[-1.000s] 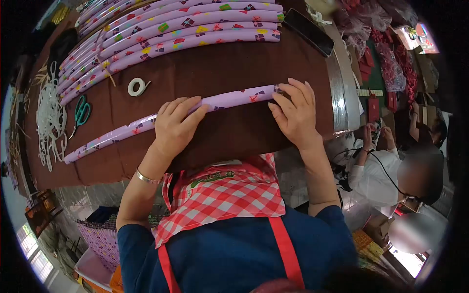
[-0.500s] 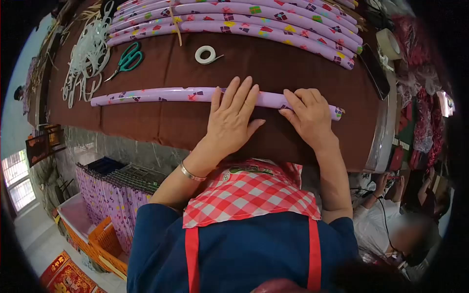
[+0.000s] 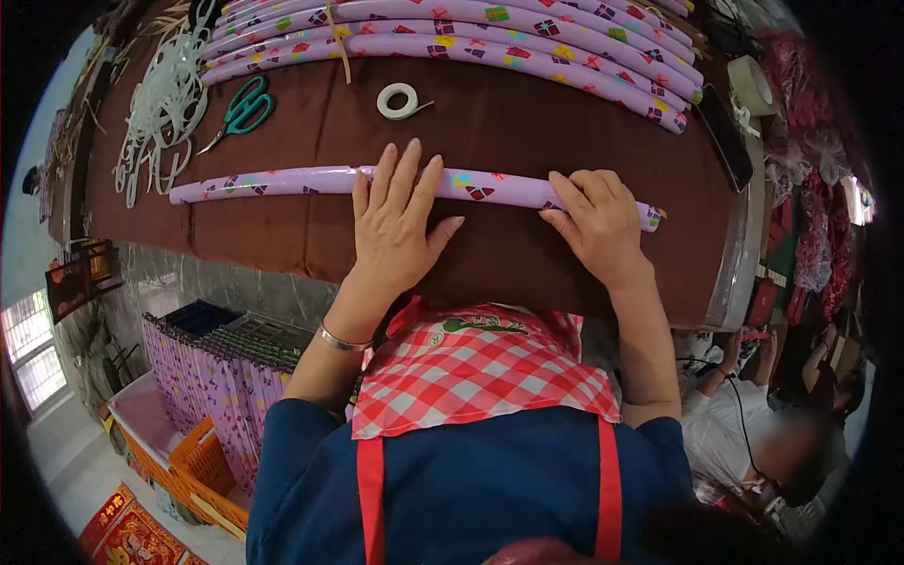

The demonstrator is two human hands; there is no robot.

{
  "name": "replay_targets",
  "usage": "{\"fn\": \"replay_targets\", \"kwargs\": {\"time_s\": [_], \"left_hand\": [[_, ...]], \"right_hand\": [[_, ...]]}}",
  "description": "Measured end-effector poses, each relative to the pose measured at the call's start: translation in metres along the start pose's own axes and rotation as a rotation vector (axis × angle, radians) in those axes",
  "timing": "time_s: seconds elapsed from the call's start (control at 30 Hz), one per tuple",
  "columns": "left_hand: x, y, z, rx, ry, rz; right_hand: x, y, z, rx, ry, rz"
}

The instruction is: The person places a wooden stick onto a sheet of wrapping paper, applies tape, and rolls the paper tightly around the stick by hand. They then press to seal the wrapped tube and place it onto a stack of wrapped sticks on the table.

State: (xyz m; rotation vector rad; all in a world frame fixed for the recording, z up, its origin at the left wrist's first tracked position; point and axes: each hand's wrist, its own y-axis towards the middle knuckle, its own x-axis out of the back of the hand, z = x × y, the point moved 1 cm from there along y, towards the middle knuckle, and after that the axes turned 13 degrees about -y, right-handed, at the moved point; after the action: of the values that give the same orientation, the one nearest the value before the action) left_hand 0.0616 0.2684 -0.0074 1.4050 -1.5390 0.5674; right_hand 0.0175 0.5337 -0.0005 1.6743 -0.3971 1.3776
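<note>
A long roll of lilac wrapping paper with a printed gift pattern lies across the brown cloth in front of me. My left hand rests flat on the middle of it, fingers stretched out and the thumb apart. Near the roll's right end, my right hand grips it with bent fingers on top and the thumb at the near side. Beyond the roll are a small roll of white tape and green-handled scissors. Several more lilac rolls lie side by side at the far edge.
White plastic strips are heaped at the far left. A dark phone and a wide tape roll lie at the right. An orange crate stands below left, beside bundled patterned rolls. Another person is at lower right.
My left hand has slid left along the roll, uncovering more of its pattern to the right. My right hand keeps its place near the right end.
</note>
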Motion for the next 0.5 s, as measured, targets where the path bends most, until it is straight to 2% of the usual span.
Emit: {"fn": "replay_targets", "kwargs": {"time_s": [0.07,0.33,0.5], "left_hand": [[0.002,-0.002,0.007,0.023,0.016,-0.065],[0.003,-0.001,0.012,0.048,0.041,-0.062],[0.002,-0.001,0.010,0.056,0.032,-0.087]], "right_hand": [[-0.001,-0.001,0.000,-0.005,0.000,0.005],[0.004,0.009,0.016,-0.011,-0.060,-0.004],[-0.014,0.034,0.045,0.073,0.099,-0.092]]}}
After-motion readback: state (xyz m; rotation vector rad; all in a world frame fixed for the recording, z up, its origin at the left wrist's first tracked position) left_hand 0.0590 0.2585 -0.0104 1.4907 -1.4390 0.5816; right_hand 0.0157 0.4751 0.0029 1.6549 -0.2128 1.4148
